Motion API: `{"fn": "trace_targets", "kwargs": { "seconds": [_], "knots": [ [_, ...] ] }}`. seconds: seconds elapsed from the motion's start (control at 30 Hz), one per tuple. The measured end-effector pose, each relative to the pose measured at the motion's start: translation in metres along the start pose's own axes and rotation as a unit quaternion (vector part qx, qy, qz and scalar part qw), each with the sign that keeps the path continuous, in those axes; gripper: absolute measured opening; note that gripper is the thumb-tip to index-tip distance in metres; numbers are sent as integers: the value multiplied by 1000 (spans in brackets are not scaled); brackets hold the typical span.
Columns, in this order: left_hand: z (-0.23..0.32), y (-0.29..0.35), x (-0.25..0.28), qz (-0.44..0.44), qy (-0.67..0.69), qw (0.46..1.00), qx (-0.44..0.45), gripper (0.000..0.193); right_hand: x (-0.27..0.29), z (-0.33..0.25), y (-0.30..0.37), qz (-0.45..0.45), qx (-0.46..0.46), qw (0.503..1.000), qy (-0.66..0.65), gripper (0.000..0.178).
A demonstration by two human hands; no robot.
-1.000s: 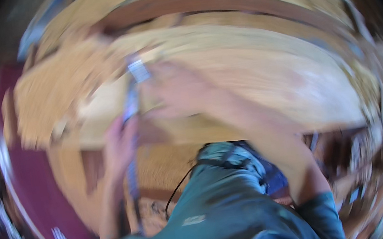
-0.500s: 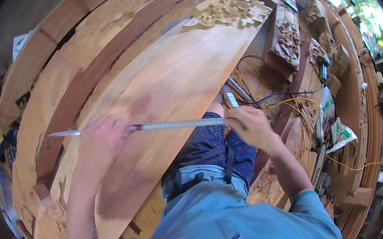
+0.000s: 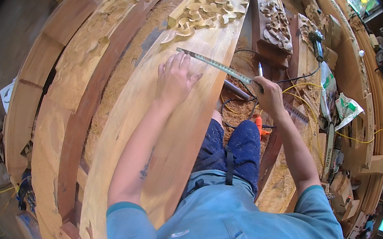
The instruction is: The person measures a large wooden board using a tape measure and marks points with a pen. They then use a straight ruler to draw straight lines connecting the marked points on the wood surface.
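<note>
My left hand (image 3: 174,79) lies on a long pale wooden board (image 3: 156,147), fingers extended and thumb apart. Its fingertips are beside the far end of a thin marked measuring tape (image 3: 223,68). That tape slants across the board below the carved part. Off the board's right edge, my right hand (image 3: 270,95) is closed on the tape; no case shows. A slim pale pointed thing (image 3: 260,69) sticks up by the right fingers; whether they hold it I cannot tell. Carved leafy relief (image 3: 216,6) covers the board's far end.
Dark carved wood blocks (image 3: 273,28) stand at the upper right, with cables (image 3: 298,77) and an orange tool part (image 3: 259,124) below. A chainsaw bar (image 3: 329,152) and a plastic bag (image 3: 347,110) are on the right. Curved timbers (image 3: 72,120) run along the left.
Both hands have moved up and away from my body with the tape. It was stretched level over my lap; now it slants over the board. My left hand has loosened its grip.
</note>
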State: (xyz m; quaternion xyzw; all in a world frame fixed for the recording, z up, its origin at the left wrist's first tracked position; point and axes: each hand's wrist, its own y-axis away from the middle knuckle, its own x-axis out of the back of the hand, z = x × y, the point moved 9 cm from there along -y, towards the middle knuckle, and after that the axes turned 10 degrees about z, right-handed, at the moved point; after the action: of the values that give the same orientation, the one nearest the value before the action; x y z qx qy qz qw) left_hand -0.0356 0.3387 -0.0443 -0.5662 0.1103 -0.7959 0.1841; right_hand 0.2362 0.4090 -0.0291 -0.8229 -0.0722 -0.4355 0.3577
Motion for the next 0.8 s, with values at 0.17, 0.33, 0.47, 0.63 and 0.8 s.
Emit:
{"fn": "trace_targets", "kwargs": {
  "seconds": [0.17, 0.33, 0.47, 0.63, 0.8],
  "knots": [
    [-30, -18, -43, -108, -20, 993, 48, 90, -35, 19, -26, -56, -19, 998, 22, 13],
    [-37, -29, -50, -150, -32, 986, 69, 88, -49, 15, -43, -72, -12, 997, 25, 13],
    [-39, -32, -49, -155, -30, 985, 75, 86, -51, 15, -48, -71, -3, 997, 28, 12],
    [-39, -33, -49, -154, -29, 985, 72, 85, -53, 18, -50, -53, 18, 998, 29, 12],
    [-40, -33, -48, -149, -28, 986, 75, 84, -57, 20, -54, -55, 4, 997, 53, 25]
  ]
}}
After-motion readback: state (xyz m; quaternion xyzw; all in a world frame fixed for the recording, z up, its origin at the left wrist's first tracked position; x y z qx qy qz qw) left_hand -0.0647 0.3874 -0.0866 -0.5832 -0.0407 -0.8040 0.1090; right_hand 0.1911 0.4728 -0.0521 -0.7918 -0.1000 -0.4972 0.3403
